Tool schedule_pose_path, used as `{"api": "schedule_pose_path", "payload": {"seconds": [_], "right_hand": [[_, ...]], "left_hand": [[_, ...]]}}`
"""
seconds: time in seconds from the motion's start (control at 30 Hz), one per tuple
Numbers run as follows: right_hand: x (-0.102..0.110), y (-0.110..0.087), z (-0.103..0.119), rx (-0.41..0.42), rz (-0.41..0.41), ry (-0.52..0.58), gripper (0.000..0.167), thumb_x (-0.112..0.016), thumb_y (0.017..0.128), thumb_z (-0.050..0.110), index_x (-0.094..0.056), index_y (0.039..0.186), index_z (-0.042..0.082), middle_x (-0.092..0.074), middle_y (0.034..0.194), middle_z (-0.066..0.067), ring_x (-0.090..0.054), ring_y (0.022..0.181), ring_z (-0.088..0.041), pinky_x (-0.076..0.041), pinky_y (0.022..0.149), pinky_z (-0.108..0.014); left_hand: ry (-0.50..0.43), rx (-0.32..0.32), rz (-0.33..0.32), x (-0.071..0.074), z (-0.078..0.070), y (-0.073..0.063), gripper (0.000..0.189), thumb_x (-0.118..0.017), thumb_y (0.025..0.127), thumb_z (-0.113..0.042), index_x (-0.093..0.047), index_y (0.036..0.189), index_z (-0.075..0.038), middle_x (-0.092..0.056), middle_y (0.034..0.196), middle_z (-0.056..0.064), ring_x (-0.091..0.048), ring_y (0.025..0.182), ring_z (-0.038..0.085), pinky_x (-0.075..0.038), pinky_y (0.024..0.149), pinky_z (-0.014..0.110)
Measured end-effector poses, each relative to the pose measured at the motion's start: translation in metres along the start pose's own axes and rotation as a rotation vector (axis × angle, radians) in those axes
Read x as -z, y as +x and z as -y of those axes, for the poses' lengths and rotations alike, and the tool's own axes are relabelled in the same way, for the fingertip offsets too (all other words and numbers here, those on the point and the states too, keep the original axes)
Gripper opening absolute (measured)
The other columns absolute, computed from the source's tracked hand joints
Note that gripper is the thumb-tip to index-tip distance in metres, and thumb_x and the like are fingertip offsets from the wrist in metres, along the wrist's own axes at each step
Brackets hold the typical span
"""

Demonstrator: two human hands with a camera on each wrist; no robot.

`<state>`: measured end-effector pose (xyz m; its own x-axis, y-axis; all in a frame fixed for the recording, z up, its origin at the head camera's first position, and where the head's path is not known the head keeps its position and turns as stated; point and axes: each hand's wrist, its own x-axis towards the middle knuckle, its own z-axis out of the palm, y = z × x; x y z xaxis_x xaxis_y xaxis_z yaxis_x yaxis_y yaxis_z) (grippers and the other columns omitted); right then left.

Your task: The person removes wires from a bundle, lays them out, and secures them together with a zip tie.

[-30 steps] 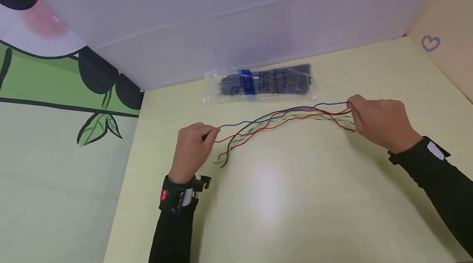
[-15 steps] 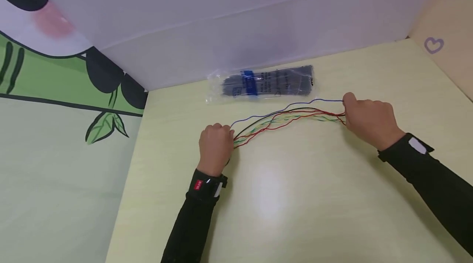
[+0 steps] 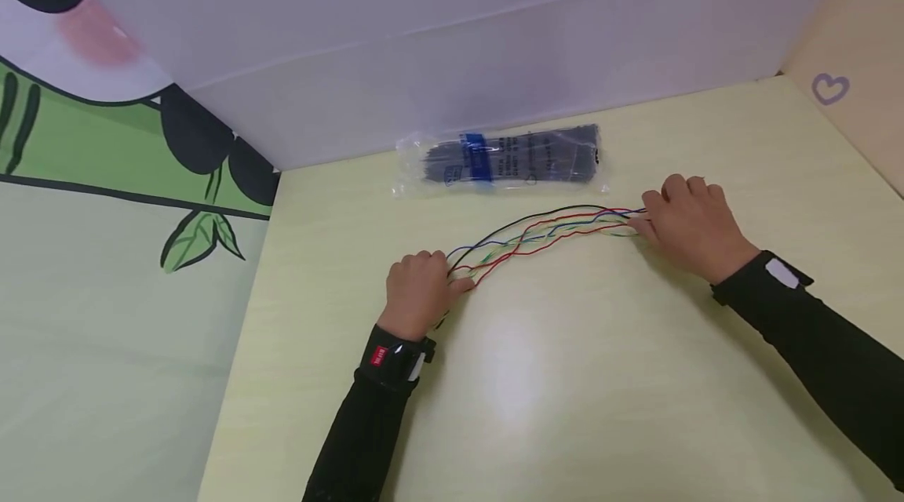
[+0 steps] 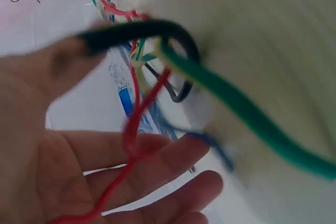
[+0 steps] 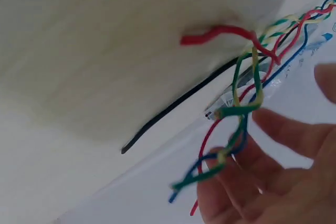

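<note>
A loose bundle of thin wires arcs across the table between both hands in the head view: red wires (image 3: 579, 233), a black wire (image 3: 537, 214), a blue wire (image 3: 487, 243) and yellow-green wires. My left hand (image 3: 417, 290) is at the left ends. In the left wrist view its fingers (image 4: 173, 156) are spread, thumb apart, with a red wire (image 4: 137, 114) lying across them and a yellow-green wire (image 4: 247, 108) in front. My right hand (image 3: 692, 227) is at the right ends. Wires, including a yellow-green wire (image 5: 236, 110), rest against its loosely bent fingers (image 5: 241, 177) in the right wrist view.
A clear plastic packet (image 3: 558, 157) of dark, thin strips with a blue band lies behind the wires. The pale table (image 3: 565, 400) meets a whitish wall panel (image 3: 459, 55) at the back. A printed panel (image 3: 141, 329) stands at the left.
The blue wire, earlier pinched at both ends and held out above the others, now lies among them. My left hand has moved right, my right hand slightly left, and their fingers have loosened.
</note>
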<state>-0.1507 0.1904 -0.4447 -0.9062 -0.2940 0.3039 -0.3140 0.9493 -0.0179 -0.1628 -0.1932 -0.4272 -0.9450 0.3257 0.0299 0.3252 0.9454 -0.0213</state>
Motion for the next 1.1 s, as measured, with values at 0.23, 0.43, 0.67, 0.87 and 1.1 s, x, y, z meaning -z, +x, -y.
{"api": "schedule_pose_path", "payload": {"seconds": [0.23, 0.43, 0.67, 0.87, 1.1], "right_hand": [[0.000, 0.005, 0.006, 0.013, 0.323, 0.087, 0.041, -0.066, 0.091, 0.033, -0.057, 0.116, 0.001, -0.055, 0.106, -0.017, -0.052, 0.090, -0.036, -0.041, 0.076, -0.053], [0.007, 0.005, 0.013, 0.024, 0.326, 0.056, 0.037, -0.068, 0.091, 0.030, -0.058, 0.110, 0.001, -0.056, 0.100, -0.016, -0.052, 0.085, -0.034, -0.042, 0.073, -0.051], [0.034, 0.050, 0.003, 0.026, 0.178, 0.116, 0.021, -0.066, 0.091, 0.014, -0.066, 0.107, 0.001, -0.066, 0.090, -0.017, -0.060, 0.073, -0.029, -0.047, 0.059, -0.042], [0.013, 0.118, -0.019, -0.098, 0.377, 0.347, 0.019, -0.055, 0.097, 0.010, -0.070, 0.105, 0.003, -0.068, 0.103, -0.018, -0.060, 0.084, -0.030, -0.046, 0.075, -0.045], [-0.021, 0.132, -0.031, -0.190, 0.539, 0.446, 0.017, -0.063, 0.094, 0.018, -0.073, 0.100, 0.006, -0.066, 0.110, -0.019, -0.059, 0.090, -0.031, -0.046, 0.075, -0.045]], "left_hand": [[0.030, -0.019, 0.095, 0.000, 0.002, -0.003, 0.049, -0.082, 0.071, -0.054, -0.068, 0.084, -0.008, -0.059, 0.075, 0.006, -0.055, 0.063, 0.026, -0.044, 0.057, 0.038], [0.070, -0.039, -0.018, -0.004, 0.006, 0.004, 0.018, -0.076, 0.081, -0.026, -0.071, 0.078, -0.009, -0.058, 0.063, 0.005, -0.053, 0.056, 0.025, -0.040, 0.052, 0.037], [0.098, -0.034, -0.120, 0.006, 0.010, 0.002, 0.043, -0.083, 0.072, -0.047, -0.064, 0.066, -0.009, -0.056, 0.062, 0.006, -0.052, 0.057, 0.027, -0.042, 0.055, 0.040], [0.093, -0.053, -0.216, 0.019, 0.010, -0.004, 0.038, -0.081, 0.077, -0.044, -0.067, 0.070, -0.009, -0.059, 0.067, 0.006, -0.054, 0.061, 0.029, -0.044, 0.058, 0.040], [0.078, -0.065, -0.156, 0.020, 0.012, -0.006, 0.037, -0.079, 0.080, -0.044, -0.064, 0.067, -0.012, -0.054, 0.062, 0.004, -0.051, 0.058, 0.026, -0.041, 0.055, 0.037]]}}
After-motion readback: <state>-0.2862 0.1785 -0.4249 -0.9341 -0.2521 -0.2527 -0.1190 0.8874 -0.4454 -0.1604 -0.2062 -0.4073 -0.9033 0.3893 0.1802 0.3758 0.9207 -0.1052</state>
